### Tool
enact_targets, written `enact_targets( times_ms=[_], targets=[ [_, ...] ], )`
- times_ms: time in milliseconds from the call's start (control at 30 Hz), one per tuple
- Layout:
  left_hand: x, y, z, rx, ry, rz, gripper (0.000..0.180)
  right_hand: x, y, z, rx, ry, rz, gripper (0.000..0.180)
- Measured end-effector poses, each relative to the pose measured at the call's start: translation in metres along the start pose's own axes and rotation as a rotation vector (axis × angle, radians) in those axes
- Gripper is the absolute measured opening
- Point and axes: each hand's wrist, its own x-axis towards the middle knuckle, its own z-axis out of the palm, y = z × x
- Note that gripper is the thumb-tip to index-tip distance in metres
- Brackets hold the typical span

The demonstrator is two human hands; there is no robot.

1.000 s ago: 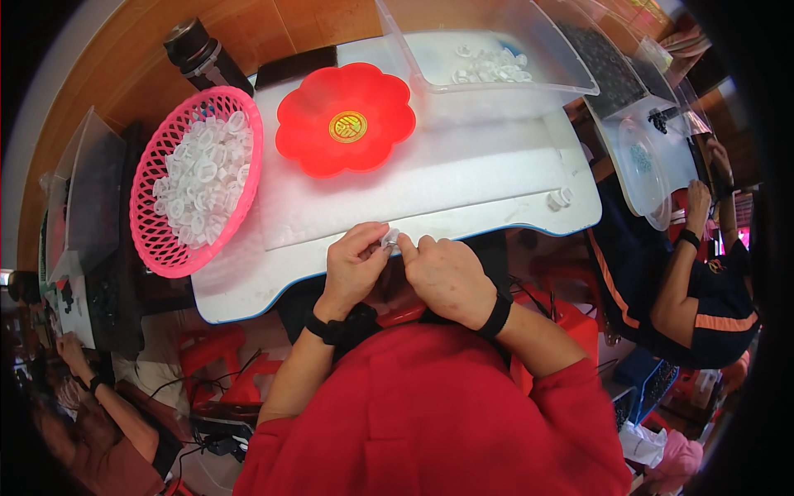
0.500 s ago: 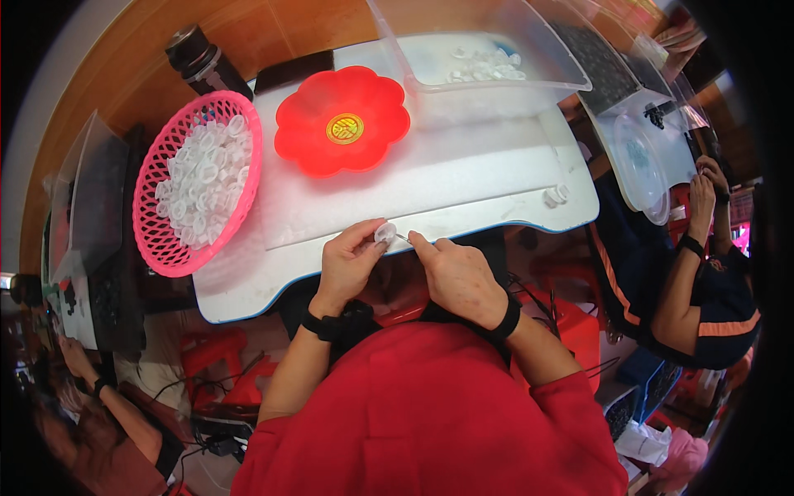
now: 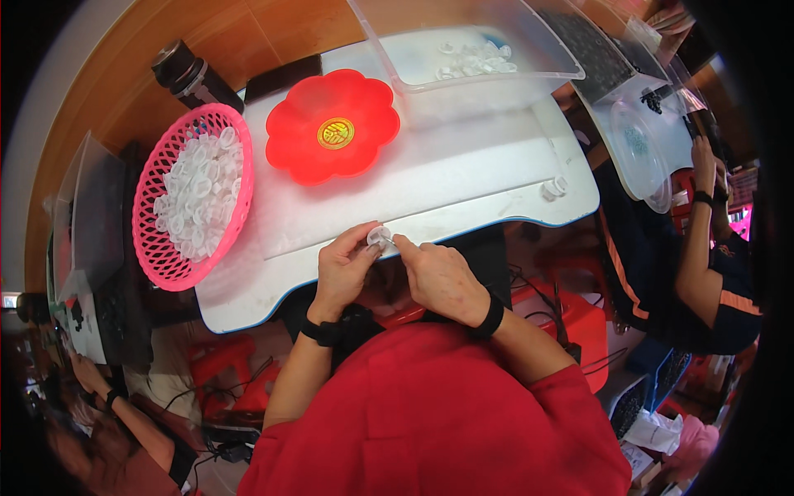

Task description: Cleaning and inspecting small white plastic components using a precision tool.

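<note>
Over the front edge of the white table (image 3: 463, 182), my left hand (image 3: 341, 269) pinches a small translucent white plastic piece (image 3: 378, 235), rounded like a cap or ring. My right hand (image 3: 449, 283) is closed on a thin tool (image 3: 391, 240), mostly hidden by the fingers. Its slim end meets the plastic piece on the right side; whether it goes inside cannot be made out. On the left, a pink woven basket (image 3: 246, 178) holds a heap of similar white pieces (image 3: 201, 194).
A red flower-shaped dish (image 3: 331, 91) sits at mid-table. Behind it stand a clear bin (image 3: 488, 88) with more pieces and a black bottle (image 3: 194, 76). A few pieces (image 3: 554, 188) lie near the right edge. Co-workers' hands (image 3: 704, 165) show at both sides.
My right hand has come closer to my left, bringing the thin tool up against the plastic piece. The whole view has shifted slightly.
</note>
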Motion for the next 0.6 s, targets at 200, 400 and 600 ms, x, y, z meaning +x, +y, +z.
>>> enact_targets(
  times_ms=[200, 400, 600],
  targets=[
    [0.001, 0.003, 0.0, -0.073, -0.017, -0.041, 0.03, 0.004, 0.001, 0.002, 0.129, -0.014, 0.01, 0.028],
    [0.001, -0.002, -0.003, -0.013, -0.046, 0.003, 0.029, 0.015, 0.009, -0.003, 0.195, -0.147, 0.032, 0.023],
    [0.001, -0.001, 0.001, 0.107, -0.019, 0.069, 0.029, 0.019, 0.009, -0.005, 0.2, -0.181, 0.031, 0.021]
  ],
)
